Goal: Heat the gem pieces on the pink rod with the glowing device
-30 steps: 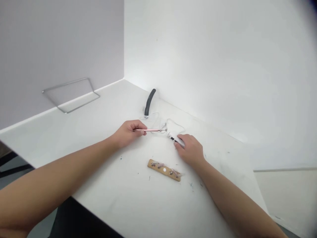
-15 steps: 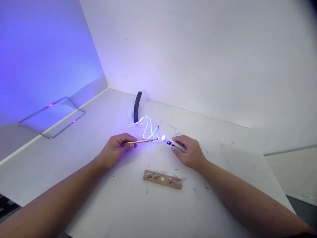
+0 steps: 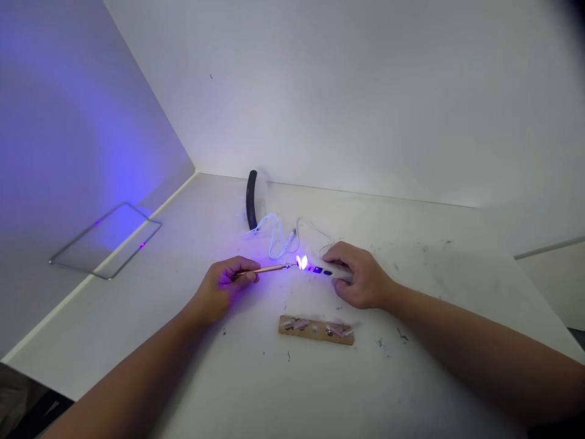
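Note:
My left hand (image 3: 231, 281) pinches a thin copper-coloured pen-like tool (image 3: 269, 268) with a silver tip, pointing right. At that tip a small piece glows bright in violet light; its kind is lost in the glare. My right hand (image 3: 361, 275) is closed around a white handheld UV lamp (image 3: 337, 272) with a small dark display and a dark button. Its lit head faces the tool's tip, very near it; whether they touch I cannot tell. A white cable (image 3: 276, 241) lies in loops behind both hands.
In front of the hands lies a wooden strip (image 3: 315, 330) bearing several small clear pieces. A black curved bar (image 3: 251, 200) on something transparent stands behind. At left, a metal wire frame (image 3: 109, 278) leans against the wall. Dark marks dot the white table (image 3: 237, 378).
The lamp's head and the tool's tip have come closer together. The violet glow on the left wall has dimmed. The view has shifted slightly.

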Demonstrator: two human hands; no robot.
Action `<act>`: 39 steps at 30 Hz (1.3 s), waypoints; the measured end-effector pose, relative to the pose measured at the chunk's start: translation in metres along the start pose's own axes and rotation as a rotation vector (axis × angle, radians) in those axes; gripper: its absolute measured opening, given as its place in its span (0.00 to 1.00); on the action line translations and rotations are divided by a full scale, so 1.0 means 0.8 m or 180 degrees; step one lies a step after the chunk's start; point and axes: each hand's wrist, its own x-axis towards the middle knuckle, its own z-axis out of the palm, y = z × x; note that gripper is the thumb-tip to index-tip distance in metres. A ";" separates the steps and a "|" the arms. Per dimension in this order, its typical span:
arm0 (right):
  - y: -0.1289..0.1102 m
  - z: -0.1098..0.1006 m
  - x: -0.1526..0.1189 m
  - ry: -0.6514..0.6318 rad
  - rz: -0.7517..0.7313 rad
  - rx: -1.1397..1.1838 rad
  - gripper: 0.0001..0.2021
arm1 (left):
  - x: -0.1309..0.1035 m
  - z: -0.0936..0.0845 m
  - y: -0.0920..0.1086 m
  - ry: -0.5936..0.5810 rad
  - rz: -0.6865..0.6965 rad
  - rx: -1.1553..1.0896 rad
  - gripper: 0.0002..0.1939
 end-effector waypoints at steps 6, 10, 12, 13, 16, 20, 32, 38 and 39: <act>0.000 0.000 -0.001 0.0089 -0.0035 0.0093 0.19 | 0.000 -0.001 -0.007 0.0035 0.0037 -0.0239 0.09; 0.001 0.001 -0.002 0.0135 -0.0033 0.0143 0.19 | 0.001 0.000 -0.011 0.0080 0.0031 -0.0275 0.10; 0.002 0.001 -0.002 0.0153 -0.0021 0.0175 0.20 | 0.001 0.000 -0.012 0.0136 0.0012 -0.0246 0.10; 0.003 0.002 -0.002 0.0163 -0.0021 0.0197 0.20 | 0.001 0.001 -0.012 0.0160 -0.0009 -0.0235 0.10; 0.005 0.003 -0.002 0.0216 -0.0053 0.0270 0.19 | 0.000 0.001 -0.013 0.0205 -0.0062 -0.0275 0.10; 0.007 0.004 -0.003 0.0288 -0.0082 0.0329 0.20 | -0.001 0.000 -0.016 0.0295 -0.0097 -0.0345 0.10; 0.008 0.007 -0.004 0.0310 -0.0084 0.0316 0.21 | -0.001 0.000 -0.015 0.0484 -0.0294 -0.0585 0.10; 0.009 0.008 -0.003 0.0327 -0.0071 0.0327 0.20 | -0.003 -0.001 -0.013 0.0534 -0.0189 -0.0511 0.10; 0.009 0.008 -0.003 0.0322 -0.0080 0.0330 0.20 | -0.003 -0.001 -0.013 0.0527 -0.0171 -0.0510 0.10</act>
